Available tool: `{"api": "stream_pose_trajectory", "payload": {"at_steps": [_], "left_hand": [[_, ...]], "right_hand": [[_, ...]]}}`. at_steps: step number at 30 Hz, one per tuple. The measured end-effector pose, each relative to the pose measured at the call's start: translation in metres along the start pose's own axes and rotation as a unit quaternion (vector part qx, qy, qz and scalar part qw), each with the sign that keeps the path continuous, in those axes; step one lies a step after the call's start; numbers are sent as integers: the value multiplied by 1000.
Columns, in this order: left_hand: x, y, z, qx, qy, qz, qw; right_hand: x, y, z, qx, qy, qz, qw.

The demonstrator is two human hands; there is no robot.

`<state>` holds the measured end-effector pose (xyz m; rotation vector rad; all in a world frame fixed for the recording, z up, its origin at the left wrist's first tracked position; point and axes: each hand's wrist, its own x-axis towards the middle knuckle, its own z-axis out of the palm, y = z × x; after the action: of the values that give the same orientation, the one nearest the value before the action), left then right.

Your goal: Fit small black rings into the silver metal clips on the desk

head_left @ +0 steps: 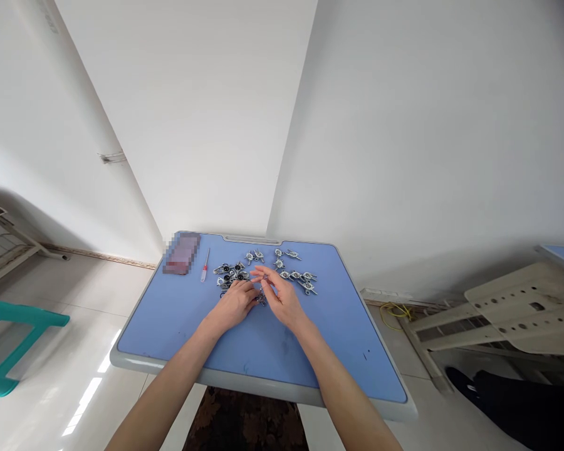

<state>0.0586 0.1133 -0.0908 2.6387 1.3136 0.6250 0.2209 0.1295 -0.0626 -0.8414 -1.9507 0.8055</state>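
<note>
My left hand (237, 303) rests low over the blue tabletop, its fingers curled and closed on a small silver metal fitting (262, 299). Close beside it, my right hand (284, 300) pinches a tiny shiny part (266, 277) between thumb and fingers; its exact kind is too small to make out. A heap of metal fittings with black round parts (226, 277) lies just beyond my left hand. Several silver fittings with pointed arms (295, 275) are spread out past my right hand. The undersides of both hands' fingertips are partly hidden.
On the blue table (169, 326), a screwdriver (203, 268) with a clear and red handle lies near a blurred, dark flat object (183, 254). White walls stand behind. A green stool (19, 332) is at left, a beige metal frame (507, 313) and yellow cable (395, 313) at right.
</note>
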Motion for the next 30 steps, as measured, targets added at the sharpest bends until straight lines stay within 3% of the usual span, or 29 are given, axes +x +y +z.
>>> {"api": "stream_pose_trajectory", "payload": {"at_steps": [7,12,17,23,30], "left_hand": [[-1,1,-1,0,12,-2,1000],[-1,-1,1,2,7,2,1000],[-1,-1,1,0,19,-4,1000],[-1,0,-1,12,4,-4,1000],[0,2,-2,4,6,-16,1000]], "right_hand": [[2,-3,-3,-51,30,-28,998],[1,0,-4,-19,11,-19,1000],[1,-3,-4,-92,7,-56,994],[2,-5,-9,-57,-9,-29,998],[1,-1,-6,-117,-12,-35,992]]}}
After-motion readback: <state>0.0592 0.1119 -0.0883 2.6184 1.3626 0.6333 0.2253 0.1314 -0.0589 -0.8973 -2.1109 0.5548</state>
